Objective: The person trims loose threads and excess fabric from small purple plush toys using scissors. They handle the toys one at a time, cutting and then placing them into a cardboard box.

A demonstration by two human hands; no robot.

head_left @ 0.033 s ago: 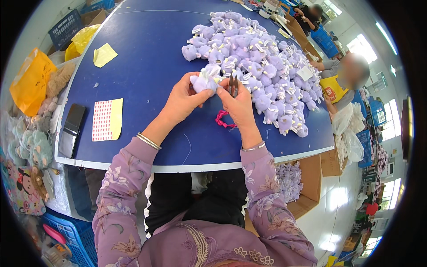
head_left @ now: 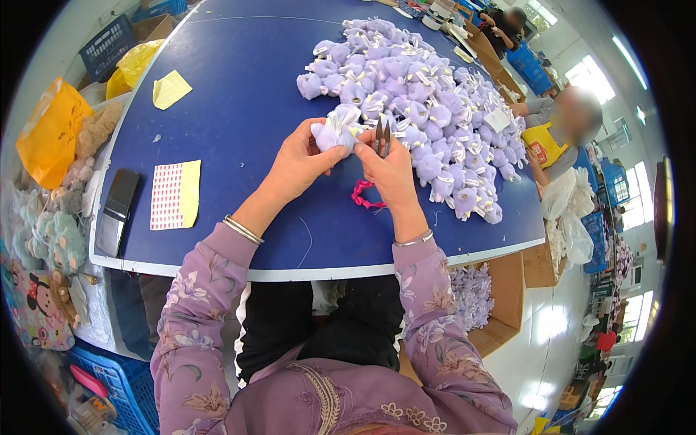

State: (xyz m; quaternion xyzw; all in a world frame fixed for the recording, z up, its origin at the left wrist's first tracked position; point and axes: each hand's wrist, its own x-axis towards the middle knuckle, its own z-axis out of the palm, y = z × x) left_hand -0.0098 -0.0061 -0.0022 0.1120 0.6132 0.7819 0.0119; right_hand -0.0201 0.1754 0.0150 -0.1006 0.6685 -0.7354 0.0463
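Observation:
My left hand (head_left: 299, 161) grips a small lilac plush toy (head_left: 333, 138) above the blue table, with fingers behind it and the thumb on its front. My right hand (head_left: 391, 172) has a pair of dark-bladed thread snips (head_left: 382, 136) tucked in its fingers, blades pointing up and away. The right thumb and fingertip meet the plush toy's lower right side. Beyond both hands lies a big pile of matching lilac plush toys (head_left: 435, 112), many with white tags. A pink-red scrunchie-like loop (head_left: 358, 194) rests on the table beside my right wrist.
On the blue table (head_left: 239, 80) lie a phone (head_left: 118, 210), a sticker sheet (head_left: 168, 196) and a yellow paper (head_left: 171, 89). A cardboard box (head_left: 507, 290) of lilac pieces stands below the right edge. Another person (head_left: 558, 138) sits at the right; plush toys (head_left: 61, 239) are heaped left.
My right hand and the snips have shifted very slightly to the right. The plush toy stays in nearly the same place.

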